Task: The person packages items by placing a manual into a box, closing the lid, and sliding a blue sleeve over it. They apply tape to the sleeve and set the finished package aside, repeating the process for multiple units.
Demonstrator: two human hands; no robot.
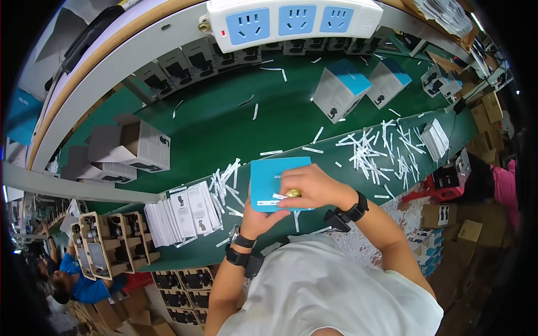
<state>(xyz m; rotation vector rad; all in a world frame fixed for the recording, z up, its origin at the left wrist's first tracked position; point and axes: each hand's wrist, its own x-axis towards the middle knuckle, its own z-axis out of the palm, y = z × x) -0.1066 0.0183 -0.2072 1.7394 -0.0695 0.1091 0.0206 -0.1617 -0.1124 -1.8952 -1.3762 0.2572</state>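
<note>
A blue-topped box (269, 179) is held in front of me over the near edge of the green bench. My left hand (260, 218) grips its near left side, with the thumb along the front edge. My right hand (314, 187) lies over the top, its fingers curled around a small shiny gold-coloured thing (293, 193) whose kind I cannot make out. By its fingertips is a small white strip (278, 196). Another white printed strip (268, 203) lies along the box's near edge. My right hand partly hides the lid.
Loose white paper strips (367, 154) lie scattered on the bench (218, 120). Folded leaflets (185, 213) are stacked at left, more booklets (434, 140) at right. Blue-topped boxes (342, 89) stand farther back; open cartons (134, 143) at left. A power strip (294, 25) hangs above. A person in blue (89, 283) is at far left.
</note>
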